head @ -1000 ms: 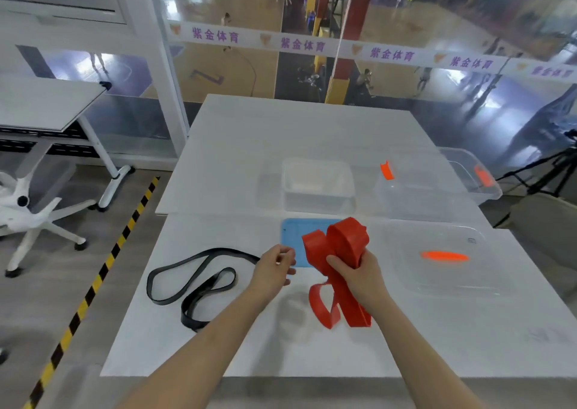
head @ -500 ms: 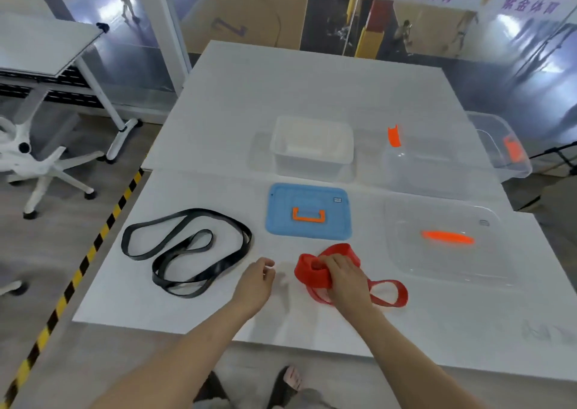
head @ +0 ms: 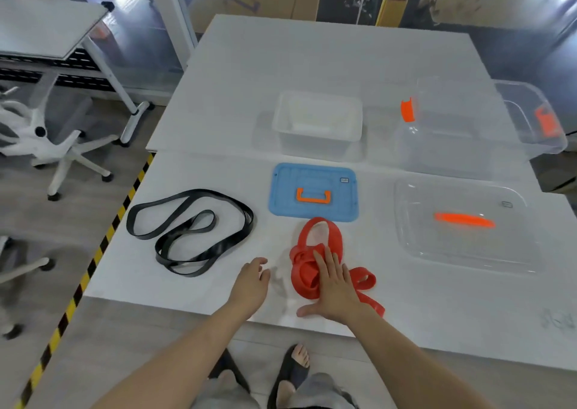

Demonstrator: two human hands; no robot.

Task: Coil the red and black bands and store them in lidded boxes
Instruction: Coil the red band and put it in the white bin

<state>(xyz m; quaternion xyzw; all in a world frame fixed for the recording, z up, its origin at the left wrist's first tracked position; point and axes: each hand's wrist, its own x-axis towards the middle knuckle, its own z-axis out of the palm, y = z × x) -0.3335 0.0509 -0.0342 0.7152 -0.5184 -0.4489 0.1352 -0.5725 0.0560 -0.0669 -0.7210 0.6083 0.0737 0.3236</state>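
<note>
The red band (head: 312,252) lies in a loose tangle on the white table (head: 312,65) near its front edge. My right hand (head: 335,287) lies flat on top of it, fingers spread and pressing it down. My left hand (head: 251,287) hovers just left of the red band, fingers loosely curled, holding nothing. The black band (head: 187,230) rests in loose loops on the table's left side. A blue lid (head: 313,193) with an orange handle lies behind the red band. A small white box (head: 317,121) stands open behind that lid.
A clear lid (head: 462,224) with an orange handle lies at the right. Behind it stands a large clear box (head: 468,131) with orange latches. A white office chair (head: 40,140) and another table stand on the left. Yellow-black floor tape (head: 93,259) runs along the table's left side.
My right hand has lowered the red band from the air onto the table and flattened on top of it. The view has tilted down. My left hand stays empty beside it.
</note>
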